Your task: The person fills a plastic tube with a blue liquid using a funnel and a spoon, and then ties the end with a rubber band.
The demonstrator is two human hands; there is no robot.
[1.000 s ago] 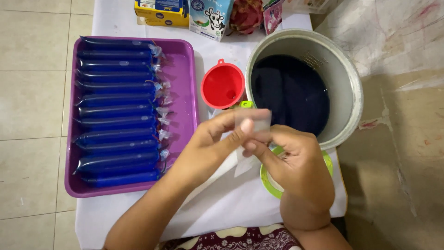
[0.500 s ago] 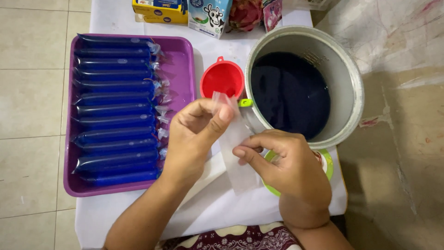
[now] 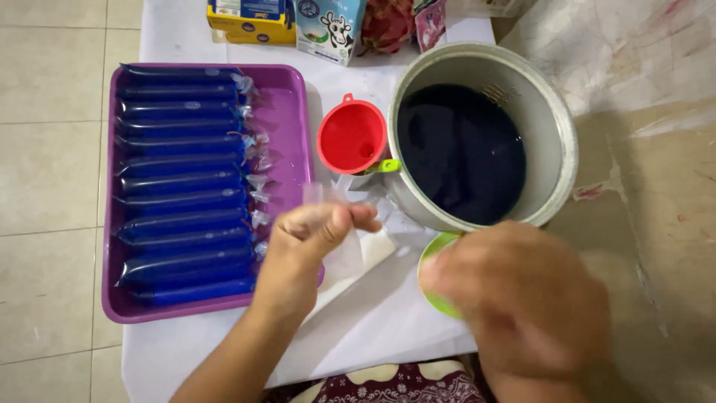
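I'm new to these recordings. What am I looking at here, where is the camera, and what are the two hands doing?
There is no machine here: a person works with bare hands, and the single camera sits on their head, looking down at a table under a white cloth. The left hand pinches a thin clear plastic bag between its fingers. The right hand is blurred, close to the camera, over a green-rimmed object; whether it holds anything cannot be told. On the table lie a purple rectangular tray stacked with long sealed tubes of blue liquid, a red plastic funnel, and a large metal pot of dark liquid. Cartons stand at the far edge.
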